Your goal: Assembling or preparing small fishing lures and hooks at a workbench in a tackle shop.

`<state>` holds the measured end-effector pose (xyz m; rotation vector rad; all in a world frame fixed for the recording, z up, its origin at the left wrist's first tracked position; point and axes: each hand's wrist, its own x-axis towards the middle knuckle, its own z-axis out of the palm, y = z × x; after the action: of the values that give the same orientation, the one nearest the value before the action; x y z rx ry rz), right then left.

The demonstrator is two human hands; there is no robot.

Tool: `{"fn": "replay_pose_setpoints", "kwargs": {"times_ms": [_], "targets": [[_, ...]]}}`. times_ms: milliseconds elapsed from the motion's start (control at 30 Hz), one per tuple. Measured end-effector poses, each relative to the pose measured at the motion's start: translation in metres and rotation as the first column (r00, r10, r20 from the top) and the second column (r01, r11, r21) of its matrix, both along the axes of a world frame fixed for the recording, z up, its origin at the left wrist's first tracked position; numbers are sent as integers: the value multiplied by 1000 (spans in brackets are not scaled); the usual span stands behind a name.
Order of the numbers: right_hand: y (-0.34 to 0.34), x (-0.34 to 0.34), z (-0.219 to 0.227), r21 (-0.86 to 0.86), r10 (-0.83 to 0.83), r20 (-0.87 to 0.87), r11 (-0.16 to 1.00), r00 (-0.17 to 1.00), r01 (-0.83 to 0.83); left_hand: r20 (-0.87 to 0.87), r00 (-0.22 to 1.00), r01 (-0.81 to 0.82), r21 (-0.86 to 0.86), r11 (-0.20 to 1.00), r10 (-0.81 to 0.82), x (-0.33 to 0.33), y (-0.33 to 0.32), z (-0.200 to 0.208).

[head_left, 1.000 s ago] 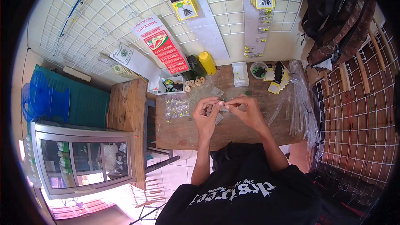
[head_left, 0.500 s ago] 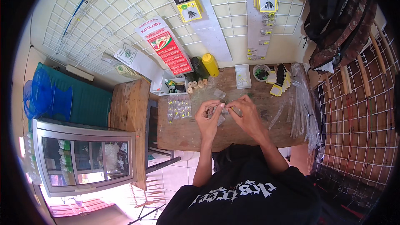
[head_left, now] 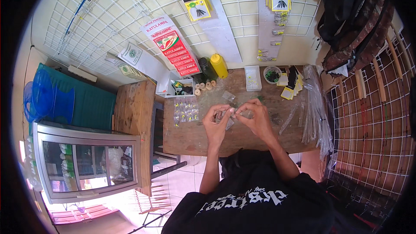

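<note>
Over the wooden table point(head_left: 195, 143), my left hand point(head_left: 215, 123) and my right hand point(head_left: 258, 123) meet fingertip to fingertip. Each is closed in a pinch, thumb against fingers. Whatever sits between the fingertips is too small to make out. Just beyond the hands, a small clear plastic packet point(head_left: 228, 96) lies on the wood, with some green strands near it. Left of my left hand, several small clear bags with yellow bits point(head_left: 185, 110) lie in rows. Farther back stand a white tray point(head_left: 253, 79) with tiny yellow pieces and a round tub point(head_left: 272, 74) of dark and green bits.
Yellow-and-black cards point(head_left: 292, 83) and long clear plastic sleeves point(head_left: 314, 112) lie at the right. Wooden spools point(head_left: 203, 87), a white box point(head_left: 184, 89) and a yellow bottle point(head_left: 219, 66) stand at the back left. A glass-fronted cabinet point(head_left: 89, 164) is at far left.
The right hand's fingers have shifted slightly, and its fingertips have drawn a little closer to the left hand's. Both hands remain pinched in nearly the same place.
</note>
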<state>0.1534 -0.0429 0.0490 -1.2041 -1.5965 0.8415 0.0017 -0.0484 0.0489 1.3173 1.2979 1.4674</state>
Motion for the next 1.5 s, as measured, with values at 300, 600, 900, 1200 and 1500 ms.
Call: {"fn": "replay_pose_setpoints", "kwargs": {"times_ms": [300,600,900,1200,1500], "targets": [[-5,-4,0,-33,12,-10,999,1000,-12,30,999,-16,-11,1000,16,2,0,2],[4,-2,-17,-133,90,-168,985,982,-113,0,1000,-29,-12,1000,29,0,0,1],[5,-6,-13,-145,50,-429,982,902,-123,10,999,-48,-7,999,48,-1,2,6],[-3,-4,2,65,-56,-66,996,996,61,-50,995,-82,19,996,83,2,2,7],[-2,-5,1,53,-16,11,998,1000,16,-133,990,-54,-5,999,53,-1,3,9]]}}
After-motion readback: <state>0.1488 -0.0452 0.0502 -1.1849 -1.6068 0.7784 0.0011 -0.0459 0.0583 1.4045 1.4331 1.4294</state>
